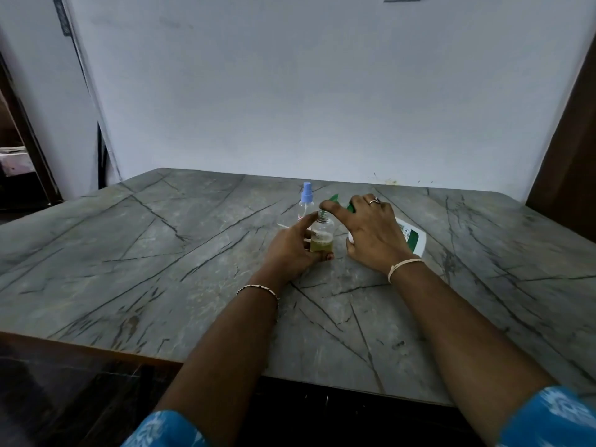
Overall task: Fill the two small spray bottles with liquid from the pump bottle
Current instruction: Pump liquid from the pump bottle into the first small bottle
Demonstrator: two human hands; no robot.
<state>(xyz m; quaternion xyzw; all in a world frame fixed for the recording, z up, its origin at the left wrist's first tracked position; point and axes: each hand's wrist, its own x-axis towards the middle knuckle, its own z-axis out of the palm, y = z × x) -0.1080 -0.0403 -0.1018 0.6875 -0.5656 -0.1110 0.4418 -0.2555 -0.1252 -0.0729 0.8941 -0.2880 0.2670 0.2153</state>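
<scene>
Steadying the small clear open-necked spray bottle (321, 233) at frame centre, the left hand (295, 250) grasps it while the right hand (371, 229) clasps the tilted white green-pumped bottle (411, 235), apparently aiming liquid in.

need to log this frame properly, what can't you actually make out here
All in the head view:
- Pump bottle: mostly hidden behind the right hand; label print too small to read.
- Pump head: only green bits show past the fingers, so whether liquid is flowing cannot be told.
- Blue-capped spray bottle: lower body hidden by the left hand; fill level unclear.
- Open small bottle: its base is covered by fingers.
</scene>
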